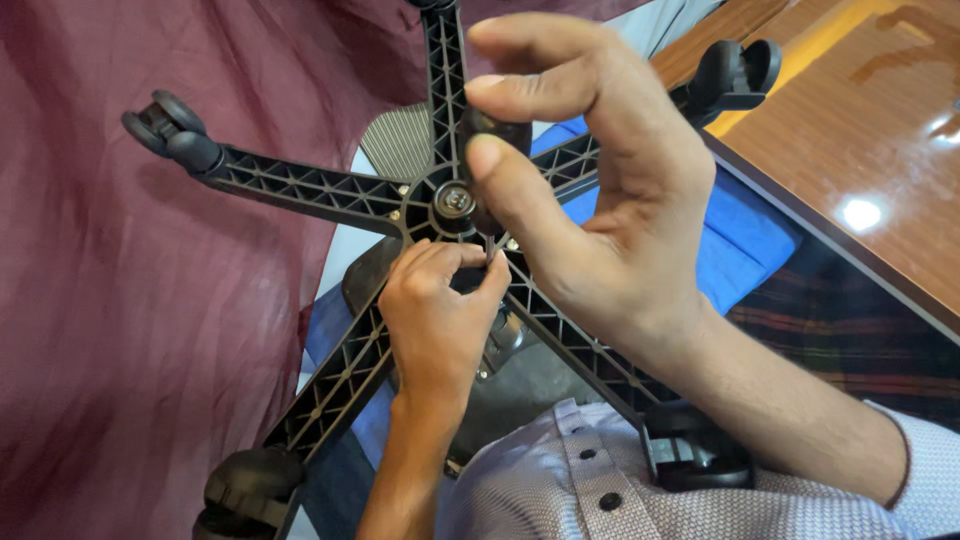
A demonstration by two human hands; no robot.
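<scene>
Spreading across the far left is a maroon cloth, draped behind an upturned black chair base whose ribbed plastic arms radiate from a central hub. One arm runs up and left to a twin-wheel caster; another drops to a caster at the bottom left. All the casters in view look seated in their sockets, so that part appears finished, and the attention now sits at the hub, where a small round metal fitting shows in the middle.

Just below the hub, the left hand is pinched together, thumb and fingertips closed on something small at the root of the lower arms; what exactly it grips is hidden by the fingers. Judging from this, the centre fastening is in hand and not yet settled.

Further right, the right hand hovers over the hub with its fingers curled and parted, the thumb tip near a dark rounded part beside the fitting; whether it actually clamps that part I cannot tell. Beneath it lies blue fabric, and a third caster sits at the top right, a fourth caster by the checked shirt.

At the far right stands a glossy brown wooden table. No packages, labels or signs are visible anywhere.
</scene>
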